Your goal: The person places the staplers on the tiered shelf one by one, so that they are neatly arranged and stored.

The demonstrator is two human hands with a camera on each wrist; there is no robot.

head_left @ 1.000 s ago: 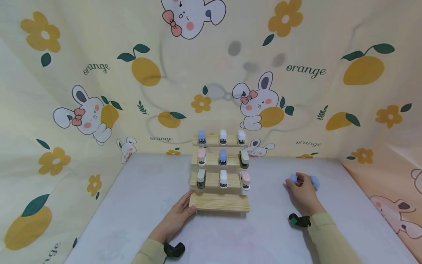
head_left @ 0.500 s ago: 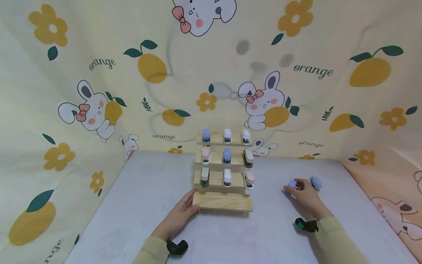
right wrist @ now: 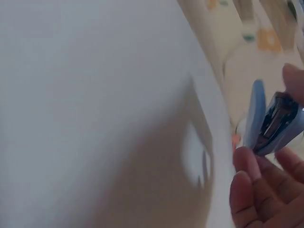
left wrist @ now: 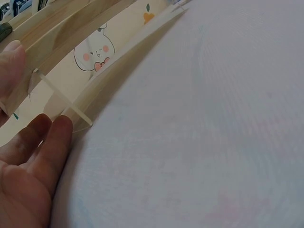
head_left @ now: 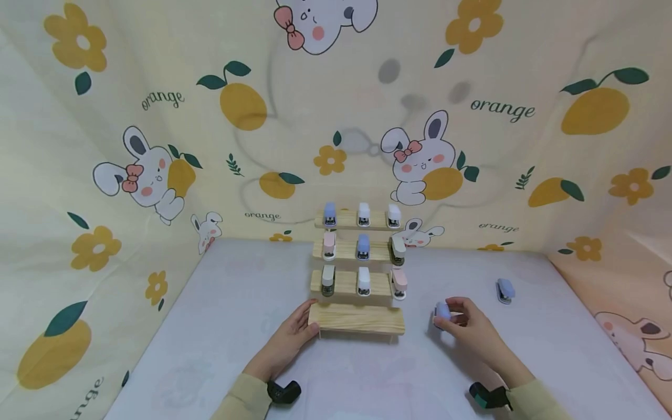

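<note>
My right hand pinches a small blue stapler between thumb and fingers, to the right of a tiered wooden display rack. In the right wrist view the stapler's blue top and dark metal inside show between thumb and fingertips, above its shadow. My left hand grips the left end of the rack's lowest board, its thumb at the front edge. The left wrist view shows its fingers close beside a thin clear leg. The lowest board bears nothing.
Several staplers stand on the upper three tiers, among them a white one, a pink one and a blue one. Another blue stapler lies on the table at the right. A patterned cloth rises behind the table.
My right hand has carried the blue stapler left toward the rack, away from the other blue stapler. My left hand stays at the rack's lowest board. The head view has shifted slightly.
</note>
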